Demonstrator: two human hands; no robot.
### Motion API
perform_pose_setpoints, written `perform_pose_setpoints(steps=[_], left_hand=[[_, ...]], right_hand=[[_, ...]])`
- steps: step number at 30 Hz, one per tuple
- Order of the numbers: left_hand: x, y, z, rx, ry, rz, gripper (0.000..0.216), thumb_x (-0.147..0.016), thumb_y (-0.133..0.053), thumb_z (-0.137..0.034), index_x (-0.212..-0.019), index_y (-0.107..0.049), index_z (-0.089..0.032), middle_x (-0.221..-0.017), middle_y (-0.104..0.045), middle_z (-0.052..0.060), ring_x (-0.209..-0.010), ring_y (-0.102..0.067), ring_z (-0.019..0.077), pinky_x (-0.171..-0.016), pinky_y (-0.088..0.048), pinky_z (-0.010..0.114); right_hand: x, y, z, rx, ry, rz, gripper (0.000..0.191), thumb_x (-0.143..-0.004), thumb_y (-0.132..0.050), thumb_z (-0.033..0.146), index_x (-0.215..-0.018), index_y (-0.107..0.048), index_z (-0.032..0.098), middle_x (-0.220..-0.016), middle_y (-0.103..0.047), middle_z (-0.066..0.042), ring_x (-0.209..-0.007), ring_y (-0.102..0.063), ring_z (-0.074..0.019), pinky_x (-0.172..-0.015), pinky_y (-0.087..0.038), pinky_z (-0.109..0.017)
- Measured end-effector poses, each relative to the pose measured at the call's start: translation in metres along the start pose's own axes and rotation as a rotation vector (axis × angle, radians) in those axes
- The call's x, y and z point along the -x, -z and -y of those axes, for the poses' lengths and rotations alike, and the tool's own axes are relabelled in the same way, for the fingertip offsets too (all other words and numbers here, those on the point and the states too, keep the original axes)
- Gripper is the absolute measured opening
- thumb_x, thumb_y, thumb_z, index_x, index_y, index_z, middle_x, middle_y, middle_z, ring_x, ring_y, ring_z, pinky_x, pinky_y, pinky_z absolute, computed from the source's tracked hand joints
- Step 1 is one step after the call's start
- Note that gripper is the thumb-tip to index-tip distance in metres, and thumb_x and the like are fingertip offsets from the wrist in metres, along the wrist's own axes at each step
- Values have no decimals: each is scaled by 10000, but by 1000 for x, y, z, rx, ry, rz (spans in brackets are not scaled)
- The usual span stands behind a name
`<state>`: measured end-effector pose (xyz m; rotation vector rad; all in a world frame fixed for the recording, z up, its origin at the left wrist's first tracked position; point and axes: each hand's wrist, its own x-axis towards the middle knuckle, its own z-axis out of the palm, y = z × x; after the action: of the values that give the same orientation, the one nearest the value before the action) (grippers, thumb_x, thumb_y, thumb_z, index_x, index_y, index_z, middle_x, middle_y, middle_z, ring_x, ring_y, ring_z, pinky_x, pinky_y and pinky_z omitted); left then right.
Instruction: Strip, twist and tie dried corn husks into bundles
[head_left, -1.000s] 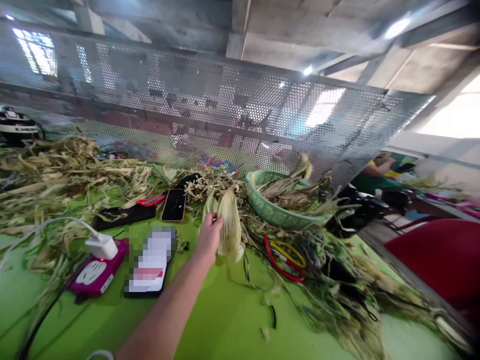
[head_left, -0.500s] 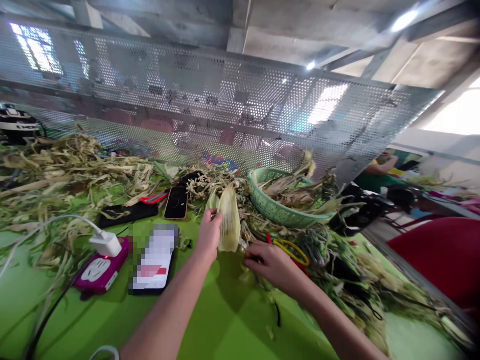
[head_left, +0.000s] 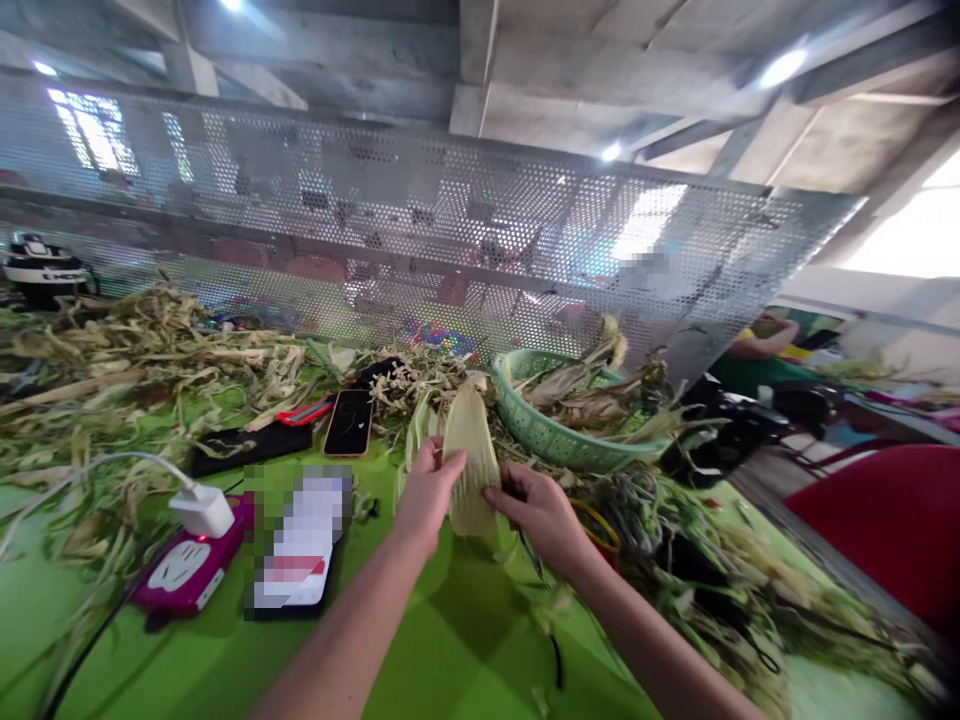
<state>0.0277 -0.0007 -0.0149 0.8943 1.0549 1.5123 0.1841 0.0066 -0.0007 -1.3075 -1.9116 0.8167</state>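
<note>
A pale, ribbed corn husk (head_left: 471,450) stands upright above the green table (head_left: 480,640), its wide end hanging down. My left hand (head_left: 431,490) is closed on its left edge, thumb across the front. With thumb and fingers pinched, my right hand (head_left: 536,505) grips the husk's right edge low down. Narrower husk strips (head_left: 420,432) show behind my left hand. Some of the fingers on both hands are hidden behind the husk or in shadow.
A green plastic basket (head_left: 555,440) of dry husks stands behind my right hand. At left lie a lit phone (head_left: 300,550), a dark phone (head_left: 349,422), red-handled cutters (head_left: 304,412) and a magenta power strip (head_left: 187,570). Husk scraps (head_left: 150,350) cover the back; a perforated metal screen (head_left: 420,230) rises behind.
My right hand has moved up and left onto the husk's right edge, from just beside it. My left hand still holds the husk, its thumb now across the front. The view has tilted slightly up.
</note>
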Motion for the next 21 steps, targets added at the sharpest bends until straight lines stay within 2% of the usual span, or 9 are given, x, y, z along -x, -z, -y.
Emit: perform_pose_setpoints(steps=[4,8,12,16,21], left_hand=[[7,-2,-3,-28,156,195,410,-680,-741,-337,-1046,-620,-195,-959,-720,77,-851,-673,236,-751,-530,352],[7,-2,2,-127,183,186,344,-690,-734,-338,-977,-658,-164,-933,-731,92,-843,-678,239,-770,-527,355],[4,0,7,-146,177,162,347,-699,-728,-353,-984,-657,-167,-933,-733,98,-840,-684,248,-760,-528,364],[4,0,4,-264,114,159,351,-709,-714,-367,-998,-661,-175,-949,-731,98,-859,-677,255,-771,-513,359],[8,-4,-6,-446,20,243,298,-704,-702,-329,-963,-680,-183,-915,-731,81,-844,-667,249,-728,-497,316]], right_hand=[[4,0,-9,-274,-89,45,329,-751,-630,478,-660,-514,185,-550,-422,60,-461,-402,-92,-419,-340,-213],[8,2,-10,-340,-99,37,350,-767,-626,495,-685,-559,161,-560,-450,50,-458,-393,-81,-426,-324,-213],[8,5,-8,-355,-99,31,338,-777,-622,476,-684,-581,153,-549,-445,49,-465,-398,-79,-443,-307,-210],[10,4,-7,-379,-93,31,345,-797,-595,481,-686,-576,156,-568,-447,41,-485,-397,-84,-459,-326,-215],[13,0,-9,-300,-54,0,312,-798,-616,476,-772,-591,166,-662,-513,18,-581,-451,-110,-503,-367,-217]])
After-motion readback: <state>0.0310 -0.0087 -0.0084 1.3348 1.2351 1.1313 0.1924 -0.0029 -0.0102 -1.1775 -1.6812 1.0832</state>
